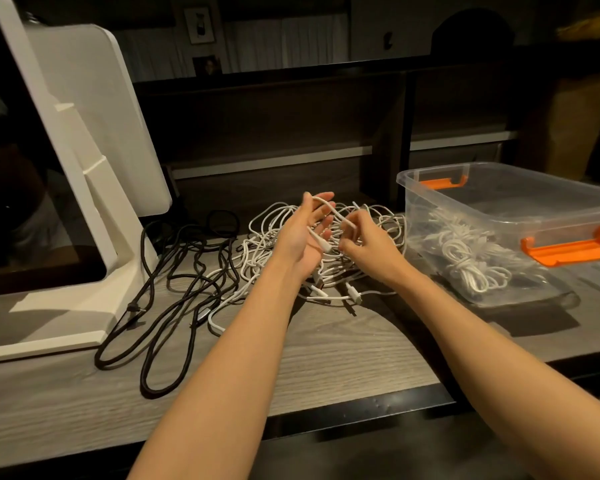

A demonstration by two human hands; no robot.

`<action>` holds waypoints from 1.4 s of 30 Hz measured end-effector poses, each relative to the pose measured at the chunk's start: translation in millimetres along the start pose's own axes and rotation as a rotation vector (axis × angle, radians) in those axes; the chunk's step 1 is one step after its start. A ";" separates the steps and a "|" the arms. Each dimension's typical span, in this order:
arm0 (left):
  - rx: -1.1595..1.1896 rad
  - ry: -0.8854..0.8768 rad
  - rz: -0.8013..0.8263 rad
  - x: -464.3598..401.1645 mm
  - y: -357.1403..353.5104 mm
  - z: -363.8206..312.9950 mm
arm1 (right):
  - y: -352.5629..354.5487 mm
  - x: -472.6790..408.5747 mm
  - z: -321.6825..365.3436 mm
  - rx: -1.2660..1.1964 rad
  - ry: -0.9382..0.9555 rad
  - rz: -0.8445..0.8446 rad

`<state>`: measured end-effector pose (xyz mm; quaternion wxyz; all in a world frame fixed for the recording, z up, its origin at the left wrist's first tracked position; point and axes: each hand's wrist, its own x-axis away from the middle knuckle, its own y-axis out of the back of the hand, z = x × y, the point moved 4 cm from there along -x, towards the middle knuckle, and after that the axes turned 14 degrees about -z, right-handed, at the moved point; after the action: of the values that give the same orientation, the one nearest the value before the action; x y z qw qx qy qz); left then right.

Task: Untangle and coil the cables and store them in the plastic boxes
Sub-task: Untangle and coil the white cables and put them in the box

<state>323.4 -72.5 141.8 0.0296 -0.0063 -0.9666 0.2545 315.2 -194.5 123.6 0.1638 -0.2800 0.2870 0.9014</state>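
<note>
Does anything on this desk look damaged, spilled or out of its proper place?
Nothing looks damaged or spilled. The tangled white cables and loose black cables lie uncoiled on the grey wooden desk, while coiled white cables already sit inside the clear plastic box with orange latches. Both hands, left and right, work on a white cable.

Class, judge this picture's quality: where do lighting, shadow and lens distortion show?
Head view: dim and warm overall; the background is nearly black; the forearms throw shadows on the wooden desk; wide-angle bending curves the white stand; the clear plastic box shows glare.
</note>
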 end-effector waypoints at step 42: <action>-0.708 -0.100 0.286 -1.4 6.1 10.6 | -0.6 -5.6 -5.1 -0.232 -0.110 -0.017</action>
<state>324.2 -72.5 129.5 -0.0575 -0.1386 -0.9843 -0.0934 322.0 -197.9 123.2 0.1537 -0.2495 0.1686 0.9411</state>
